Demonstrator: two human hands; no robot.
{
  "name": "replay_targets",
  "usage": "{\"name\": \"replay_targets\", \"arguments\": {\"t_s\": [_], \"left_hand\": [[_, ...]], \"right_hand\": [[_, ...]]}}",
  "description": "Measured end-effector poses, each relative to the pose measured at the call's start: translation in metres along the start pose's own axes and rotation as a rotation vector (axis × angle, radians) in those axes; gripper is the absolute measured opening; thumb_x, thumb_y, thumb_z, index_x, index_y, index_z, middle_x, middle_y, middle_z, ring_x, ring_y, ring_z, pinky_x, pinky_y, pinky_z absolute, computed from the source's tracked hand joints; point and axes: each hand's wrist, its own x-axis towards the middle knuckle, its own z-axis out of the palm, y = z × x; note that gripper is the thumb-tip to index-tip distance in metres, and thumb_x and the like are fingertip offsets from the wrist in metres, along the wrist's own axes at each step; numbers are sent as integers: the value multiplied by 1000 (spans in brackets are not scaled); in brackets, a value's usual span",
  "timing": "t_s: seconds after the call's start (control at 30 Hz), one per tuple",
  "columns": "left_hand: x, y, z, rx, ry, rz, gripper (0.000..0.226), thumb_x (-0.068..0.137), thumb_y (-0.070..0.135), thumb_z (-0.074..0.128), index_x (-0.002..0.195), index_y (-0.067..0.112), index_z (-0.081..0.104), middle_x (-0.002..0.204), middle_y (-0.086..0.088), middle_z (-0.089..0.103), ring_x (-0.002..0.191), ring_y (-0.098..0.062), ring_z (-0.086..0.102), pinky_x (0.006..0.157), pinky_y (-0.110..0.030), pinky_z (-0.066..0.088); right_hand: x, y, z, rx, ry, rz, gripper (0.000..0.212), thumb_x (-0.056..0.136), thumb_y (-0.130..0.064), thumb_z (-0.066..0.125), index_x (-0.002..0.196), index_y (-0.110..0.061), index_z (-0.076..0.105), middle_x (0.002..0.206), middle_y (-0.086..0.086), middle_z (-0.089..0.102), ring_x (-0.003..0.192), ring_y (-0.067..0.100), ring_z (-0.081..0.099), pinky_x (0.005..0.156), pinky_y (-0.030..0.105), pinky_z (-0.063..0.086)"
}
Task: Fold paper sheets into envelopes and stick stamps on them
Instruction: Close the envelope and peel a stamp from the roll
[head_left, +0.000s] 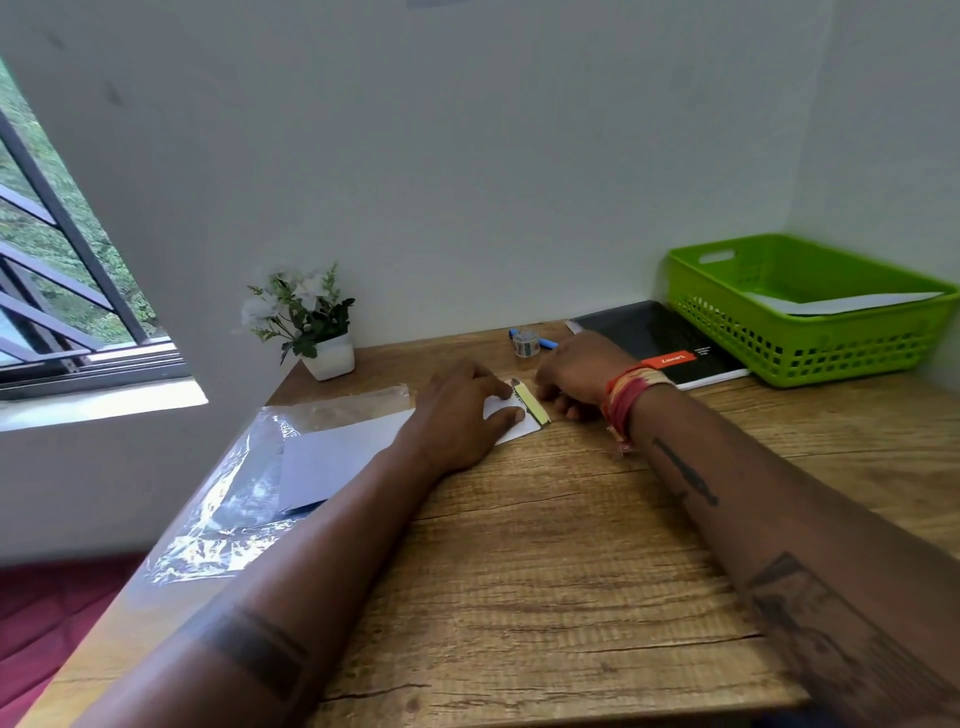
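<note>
Head view shows your left hand (462, 410) spread flat on the folded white paper envelope (358, 447) to pin it to the wooden table (545, 545), while your right hand (576, 379), fingers curled, works the small yellow-edged stamp (531, 402) at the corner between your hands.

Soft daylight is entering through the window (67, 270) at left, brightening the sill and glinting off the crinkled plastic sheet (223, 499). The wall (467, 156) is staying evenly lit, with faint shadows lying beneath both forearms. Wide-angle distortion is bending the edges; the green basket (810, 306) and plant (306, 317) are appearing slightly blurred.
</note>
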Motion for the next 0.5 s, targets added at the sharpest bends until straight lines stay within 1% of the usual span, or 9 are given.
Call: {"name": "replay_targets", "arguments": {"t_s": [0.1, 0.17, 0.23, 0.27, 0.3, 0.33, 0.4, 0.5], "left_hand": [[2, 0, 1, 25, -53, -31, 53, 96, 59, 51, 139, 30, 58, 142, 2, 48, 131, -19, 40, 106, -38, 31], [2, 0, 2, 36, -80, -54, 54, 97, 60, 48, 143, 31, 54, 147, 1, 44, 135, -21, 37, 106, -38, 28], [2, 1, 2, 53, -111, -63, 56, 98, 61, 45, 145, 32, 51, 150, 1, 42, 138, -22, 35, 107, -40, 27], [3, 1, 2, 63, -127, -69, 57, 98, 61, 44, 147, 32, 49, 152, 0, 40, 139, -23, 34, 109, -42, 27], [4, 1, 2, 70, -144, -78, 58, 98, 62, 43, 148, 33, 47, 155, -1, 38, 142, -24, 32, 112, -44, 26], [4, 1, 2, 69, -160, -91, 59, 98, 62, 42, 149, 34, 44, 159, -2, 34, 145, -25, 29, 115, -47, 24], [4, 2, 1, 49, -186, -113, 60, 98, 62, 42, 151, 34, 41, 163, -3, 28, 149, -27, 23, 120, -50, 21], [3, 2, 0, 26, -195, -115, 61, 98, 61, 42, 152, 33, 39, 165, -3, 24, 151, -28, 20, 121, -52, 20]], "right_hand": [[-4, -2, 2, -113, 5, -21, 22, 88, -14, 68, 105, 0, 67, 79, 12, 75, 43, 13, 60, 43, 20, 46], [-6, -4, 3, -165, 9, -45, 17, 90, -16, 66, 99, -3, 72, 80, 11, 74, 47, 12, 60, 46, 23, 45], [-5, -4, 4, -192, 20, -55, 15, 91, -17, 64, 97, -4, 72, 85, 11, 75, 54, 15, 62, 54, 27, 53], [-4, -4, 5, -207, 21, -56, 15, 90, -16, 64, 96, -5, 71, 87, 12, 75, 59, 17, 64, 61, 30, 57], [-4, -5, 5, -209, 17, -53, 14, 89, -16, 65, 95, -4, 72, 86, 12, 75, 63, 19, 65, 68, 33, 58], [-4, -5, 4, -185, 2, -40, 13, 88, -14, 65, 92, -4, 72, 82, 11, 75, 63, 20, 65, 69, 34, 58], [-7, -8, 2, -128, -50, 0, 11, 84, -12, 68, 87, -3, 73, 71, 10, 71, 58, 20, 63, 62, 32, 54], [-8, -8, -1, -91, -71, 31, 12, 78, -9, 69, 86, -1, 72, 67, 10, 69, 52, 19, 59, 52, 28, 49]]}}
